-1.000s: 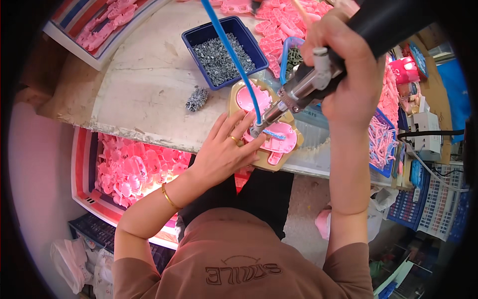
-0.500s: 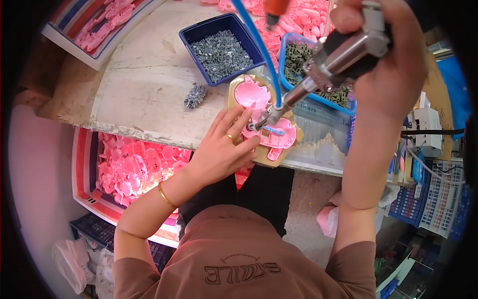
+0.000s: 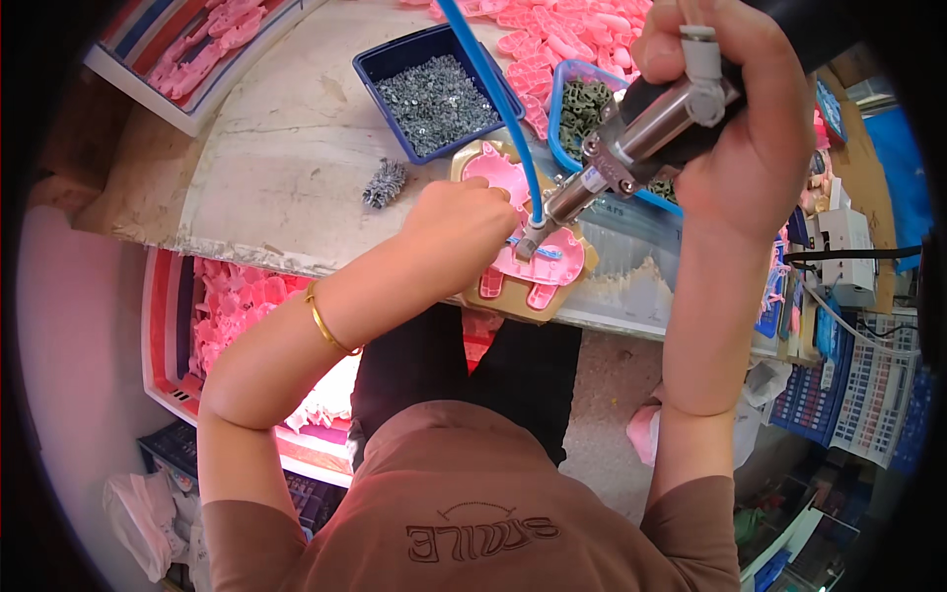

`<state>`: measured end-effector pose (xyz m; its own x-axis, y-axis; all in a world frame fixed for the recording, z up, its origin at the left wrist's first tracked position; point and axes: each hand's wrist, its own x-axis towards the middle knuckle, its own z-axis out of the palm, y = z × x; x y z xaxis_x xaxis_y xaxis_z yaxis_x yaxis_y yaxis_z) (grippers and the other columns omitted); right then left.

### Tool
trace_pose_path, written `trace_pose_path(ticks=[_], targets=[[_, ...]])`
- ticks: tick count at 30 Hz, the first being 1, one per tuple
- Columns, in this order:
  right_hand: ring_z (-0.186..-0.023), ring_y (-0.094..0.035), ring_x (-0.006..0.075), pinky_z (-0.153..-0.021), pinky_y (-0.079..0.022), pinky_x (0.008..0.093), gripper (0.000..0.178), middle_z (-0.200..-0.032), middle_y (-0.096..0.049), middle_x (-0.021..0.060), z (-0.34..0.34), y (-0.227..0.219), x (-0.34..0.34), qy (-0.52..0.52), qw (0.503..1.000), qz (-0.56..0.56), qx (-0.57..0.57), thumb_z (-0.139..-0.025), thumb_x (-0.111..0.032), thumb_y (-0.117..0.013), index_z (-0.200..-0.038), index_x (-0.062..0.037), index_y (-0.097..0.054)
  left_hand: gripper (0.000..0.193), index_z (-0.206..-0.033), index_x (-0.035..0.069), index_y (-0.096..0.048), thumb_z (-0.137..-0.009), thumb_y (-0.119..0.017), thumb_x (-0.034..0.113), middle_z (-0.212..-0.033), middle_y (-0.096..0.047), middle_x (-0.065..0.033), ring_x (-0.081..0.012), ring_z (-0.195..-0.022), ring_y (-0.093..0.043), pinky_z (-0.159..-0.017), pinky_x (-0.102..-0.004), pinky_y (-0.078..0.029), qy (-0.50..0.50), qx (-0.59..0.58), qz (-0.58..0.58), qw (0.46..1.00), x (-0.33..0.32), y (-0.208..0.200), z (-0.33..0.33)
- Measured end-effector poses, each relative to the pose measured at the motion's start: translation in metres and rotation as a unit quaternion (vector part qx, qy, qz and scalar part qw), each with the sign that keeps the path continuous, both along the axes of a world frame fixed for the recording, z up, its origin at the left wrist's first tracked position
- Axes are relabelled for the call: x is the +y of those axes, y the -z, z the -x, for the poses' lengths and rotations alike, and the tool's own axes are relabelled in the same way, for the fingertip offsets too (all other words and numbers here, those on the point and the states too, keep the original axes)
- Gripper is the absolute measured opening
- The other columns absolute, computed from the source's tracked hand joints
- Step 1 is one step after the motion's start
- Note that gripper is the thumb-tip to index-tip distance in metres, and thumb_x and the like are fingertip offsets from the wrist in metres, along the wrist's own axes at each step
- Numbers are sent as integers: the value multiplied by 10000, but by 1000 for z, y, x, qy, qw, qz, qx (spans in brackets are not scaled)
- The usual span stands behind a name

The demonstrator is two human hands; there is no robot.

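Note:
My right hand (image 3: 735, 128) grips a metal pneumatic screwdriver (image 3: 636, 138), tilted so that its tip comes down over a pink plastic shell (image 3: 560, 255). A thin blue hose (image 3: 490, 84) runs down to the tool's lower end. The shell, with a round upper part and short legs, lies in a tan holder (image 3: 521, 308) at the table's front edge. Beside the tip, my left hand (image 3: 464, 227) is closed over the shell's left side. Its fingertips are hidden, and so is whatever they hold.
A dark blue bin (image 3: 370, 74) of small screws stands behind, with a clump of screws (image 3: 385, 184) near it. A light blue tub (image 3: 557, 133) holds dark metal pieces. Pink parts (image 3: 562, 35) are heaped at the back; more fill a crate (image 3: 158, 326) below left.
My left hand has gone from spread fingers to curled ones and moved slightly away from me. The screwdriver and right hand have shifted left. An orange-and-dark object at the top has left view.

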<state>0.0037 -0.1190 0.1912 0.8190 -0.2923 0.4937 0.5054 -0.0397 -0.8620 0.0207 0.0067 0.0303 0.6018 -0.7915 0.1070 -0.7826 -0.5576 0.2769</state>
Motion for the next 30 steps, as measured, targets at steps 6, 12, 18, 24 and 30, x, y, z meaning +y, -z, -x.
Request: trace_pose_path(ticks=[6,12,18,24,30], targets=[[-560,-486,77,-513,-364,205,512,-703,-546,21,-2,10,-15,-18,999,-24,13,-840,-58,-587,-1298,110,-432,154,-834,69,-728,-687,-693,34,-873,-690,-88,-273,-909,-647,-725,-375,-556,3,-6,14,1000,-4,12,-4],[-549,-490,81,-505,-363,204,528,-692,-559,28,-4,14,-15,-22,999,-32,-18,-831,-57,-589,-1306,108,-429,113,-825,60,-723,-714,-697,55,-837,-690,-107,-289,-882,-658,-691,-403,-551,-2,-32,-1,999,-3,1,-1],[-525,-492,88,-493,-368,208,542,-681,-581,42,3,15,-15,-13,1000,8,9,-831,-61,-585,-1323,97,-421,186,-937,94,-688,-755,-679,57,-788,-690,-102,-313,-803,-683,-649,-406,-541,28,40,-34,998,2,4,-21],[-530,-542,107,-497,-415,223,552,-670,-590,61,-3,37,-12,-76,997,-17,-2,-823,-42,-633,-1314,78,-410,318,-1060,91,-626,-752,-691,49,-896,-680,-142,-343,-807,-673,-657,-421,-540,60,38,142,987,9,29,-27],[-565,-594,113,-525,-473,242,479,-707,-613,50,-53,69,-13,-314,854,-113,-400,-824,50,-633,-1259,41,-435,172,-1005,102,-683,-839,-638,108,-814,-663,-151,-354,-814,-661,-676,-456,-528,64,49,171,982,8,38,-33]])
